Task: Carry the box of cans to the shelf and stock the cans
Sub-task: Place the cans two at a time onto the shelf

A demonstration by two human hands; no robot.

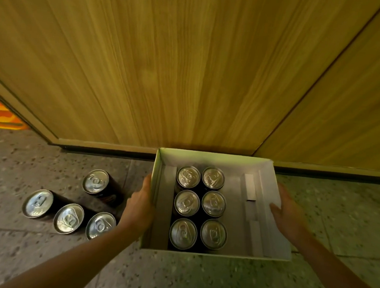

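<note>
A shallow white cardboard box (269, 187) sits low over the speckled floor, right in front of a wooden panel. Several dark cans with silver tops (199, 204) stand upright inside it in two rows. My left hand (138, 204) grips the box's left wall from outside. My right hand (289, 209) holds the right wall, thumb hooked over the rim into the box. More of the same cans (69, 217) stand loose on the floor to the left of the box.
A wood-grain panel (190, 65) fills the upper view, with a dark gap along its base. A second wooden panel (355, 110) stands at the right. Orange patterned material (0, 114) shows at the far left. The floor is grey speckled tile (197, 279).
</note>
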